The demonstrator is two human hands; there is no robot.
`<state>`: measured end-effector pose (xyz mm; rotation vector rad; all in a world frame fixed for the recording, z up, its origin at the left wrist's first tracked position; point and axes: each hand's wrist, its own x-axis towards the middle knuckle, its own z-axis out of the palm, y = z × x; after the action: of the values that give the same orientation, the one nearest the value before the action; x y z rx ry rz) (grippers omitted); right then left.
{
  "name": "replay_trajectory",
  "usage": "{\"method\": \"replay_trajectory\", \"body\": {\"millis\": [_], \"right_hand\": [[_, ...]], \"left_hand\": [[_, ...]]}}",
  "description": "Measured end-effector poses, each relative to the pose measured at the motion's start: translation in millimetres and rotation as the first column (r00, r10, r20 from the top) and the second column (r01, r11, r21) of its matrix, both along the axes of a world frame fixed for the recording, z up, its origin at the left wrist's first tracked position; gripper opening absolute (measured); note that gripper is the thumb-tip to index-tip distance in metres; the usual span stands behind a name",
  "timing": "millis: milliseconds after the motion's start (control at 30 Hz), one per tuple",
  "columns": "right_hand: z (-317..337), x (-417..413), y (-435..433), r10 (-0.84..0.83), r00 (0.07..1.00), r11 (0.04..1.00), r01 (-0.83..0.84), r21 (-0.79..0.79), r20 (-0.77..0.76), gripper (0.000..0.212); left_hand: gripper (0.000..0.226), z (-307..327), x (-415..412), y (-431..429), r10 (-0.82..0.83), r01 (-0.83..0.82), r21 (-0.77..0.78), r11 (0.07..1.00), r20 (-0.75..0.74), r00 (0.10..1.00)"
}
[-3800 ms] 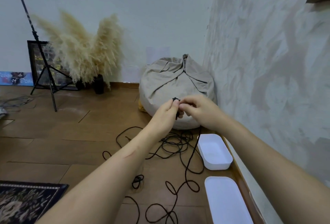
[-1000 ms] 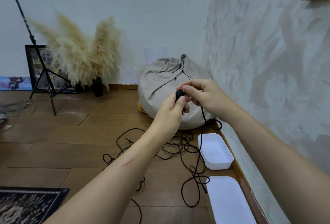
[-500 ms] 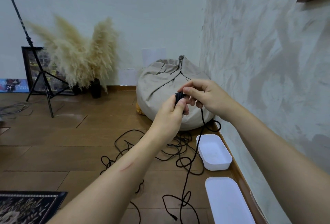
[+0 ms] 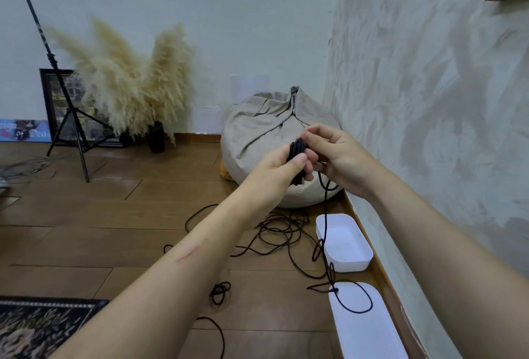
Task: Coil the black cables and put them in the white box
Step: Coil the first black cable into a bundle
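Hands meet in the air in front of the grey beanbag (image 4: 257, 129). The left hand (image 4: 274, 167) grips a small coil (image 4: 296, 149) of black cable, with the thumb pressed on its front and the fingers curled behind it. The right hand (image 4: 340, 158) pinches the top of the same coil with curled fingertips.

The free strand (image 4: 325, 215) drops from under the right palm. It crosses the left edge of the white box (image 4: 352, 265), which stands on the wooden floor (image 4: 114, 215) just beside the wall. Half a second ago this strand hung to the left of the box and its end lay on the floor. Now its end makes a loop over the white tray (image 4: 369, 333) nearer to the camera. Probably the loop rests on the tray, but the view does not show this surely.

The coil looks a little thicker than before, and both hands are at almost the same place as then. Other loose cables (image 4: 280, 232) lie tangled on the floor between the beanbag and the left forearm, not in the box.
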<state>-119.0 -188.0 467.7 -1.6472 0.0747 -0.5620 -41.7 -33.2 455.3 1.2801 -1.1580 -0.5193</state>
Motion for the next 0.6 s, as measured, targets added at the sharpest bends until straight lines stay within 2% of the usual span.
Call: {"method": "replay_trajectory", "body": {"millis": [100,233,300,400,500,600], "right_hand": [[-8,3,-1,-0.004,1.0,1.0,0.005,0.022,-0.012,0.013],[-23,9,6,-0.001,0.998,0.997,0.005,0.073,-0.059,0.02],[-31,13,15,-0.037,0.996,0.999,0.038,0.009,-0.081,0.02],[-41,19,34,-0.016,0.982,0.992,-0.008,-0.124,-0.191,0.019],[-41,23,49,0.032,0.954,0.942,-0.129,-0.31,-0.297,0.02],[-34,22,53,-0.014,0.934,0.904,-0.141,-0.403,-0.357,0.021]], "left_hand": [[0.018,1,1,0,-0.029,0.029,-0.008,1.0,-0.06,0.998],[0.019,4,0,-4,-0.033,0.02,-0.073,0.997,-0.185,0.982],[0.016,4,-1,-7,0.042,-0.069,-0.101,0.993,-0.244,0.969],[0.019,3,2,-13,0.273,-0.304,-0.083,0.949,-0.27,0.924],[0.017,-3,16,-14,0.49,-0.516,-0.105,0.85,-0.201,0.848],[0.017,-15,24,-11,0.609,-0.606,-0.085,0.791,0.03,0.792]]}}
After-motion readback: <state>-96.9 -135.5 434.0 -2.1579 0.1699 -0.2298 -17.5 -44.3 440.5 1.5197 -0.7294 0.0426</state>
